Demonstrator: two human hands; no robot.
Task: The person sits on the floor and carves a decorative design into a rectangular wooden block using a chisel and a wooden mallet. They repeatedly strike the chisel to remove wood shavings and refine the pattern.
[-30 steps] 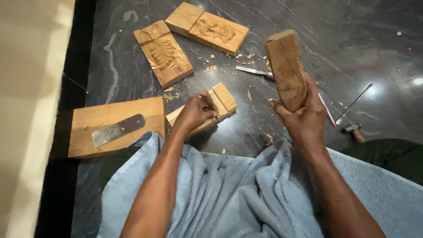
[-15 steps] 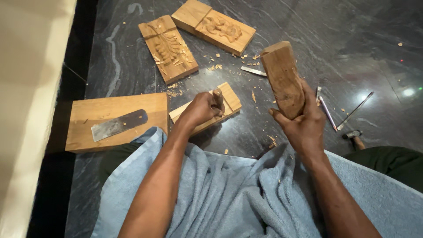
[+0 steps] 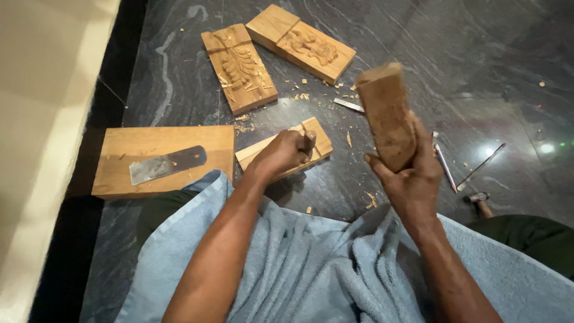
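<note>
My left hand is closed around a small chisel whose tip rests on a small pale wooden block lying on the dark stone floor. My right hand grips a thick wooden mallet block and holds it upright in the air, to the right of the chisel and above the floor. A light blue towel covers my lap under both forearms.
Two carved wooden panels lie at the back. A plain board on the left carries a flat metal blade. Thin metal tools and a small hammer lie to the right. Wood chips are scattered around.
The mallet block in my right hand has swung slightly left, toward the chisel. My left hand stays on the chisel at the small block.
</note>
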